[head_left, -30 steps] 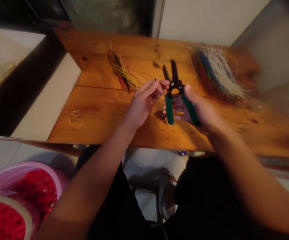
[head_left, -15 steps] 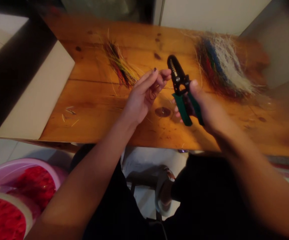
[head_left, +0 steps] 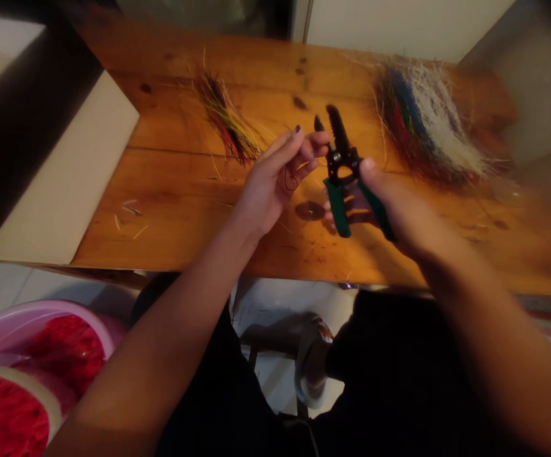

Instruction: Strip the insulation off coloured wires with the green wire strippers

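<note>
the wire strippers (head_left: 343,158) point to 12 o'clock, jaws apart, handles clamped in the right hand (head_left: 392,209), while the left hand (head_left: 275,181) pinches a thin wire (head_left: 291,182) just beside them.

On the wooden table (head_left: 175,190), a small wire bundle (head_left: 225,120) lies left of the wire strippers (head_left: 342,162), a larger bundle (head_left: 423,124) right.

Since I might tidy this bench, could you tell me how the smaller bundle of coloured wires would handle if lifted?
The smaller bundle of coloured wires looks light and floppy: thin strands fan out. Seemingly unbound, it may shed strands onto the wooden table.
</note>
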Action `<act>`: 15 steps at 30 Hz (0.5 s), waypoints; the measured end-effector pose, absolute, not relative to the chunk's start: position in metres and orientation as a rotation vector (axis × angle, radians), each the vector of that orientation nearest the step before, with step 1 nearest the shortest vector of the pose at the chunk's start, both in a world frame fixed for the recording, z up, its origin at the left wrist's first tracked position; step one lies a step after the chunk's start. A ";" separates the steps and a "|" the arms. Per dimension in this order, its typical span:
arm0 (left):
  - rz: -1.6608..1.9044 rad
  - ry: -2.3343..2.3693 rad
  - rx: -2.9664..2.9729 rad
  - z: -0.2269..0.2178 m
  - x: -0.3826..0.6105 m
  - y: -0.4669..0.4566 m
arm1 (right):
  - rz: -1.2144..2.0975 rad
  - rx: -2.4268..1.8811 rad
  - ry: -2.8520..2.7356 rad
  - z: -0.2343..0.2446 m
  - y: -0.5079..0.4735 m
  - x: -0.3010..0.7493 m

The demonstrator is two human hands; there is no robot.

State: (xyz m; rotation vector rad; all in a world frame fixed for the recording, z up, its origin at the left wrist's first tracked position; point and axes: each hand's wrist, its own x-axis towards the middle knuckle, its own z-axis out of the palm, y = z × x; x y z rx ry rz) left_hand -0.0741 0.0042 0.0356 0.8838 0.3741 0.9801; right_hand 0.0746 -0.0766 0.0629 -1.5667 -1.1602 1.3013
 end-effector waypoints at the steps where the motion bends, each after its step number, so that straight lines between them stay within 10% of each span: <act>1: 0.977 0.370 0.886 0.036 -0.074 0.004 | 1.322 -1.560 -1.159 0.064 -0.077 0.074; 15: 1.013 0.343 0.841 0.046 -0.080 0.006 | 1.603 -1.361 -0.912 0.081 -0.084 0.071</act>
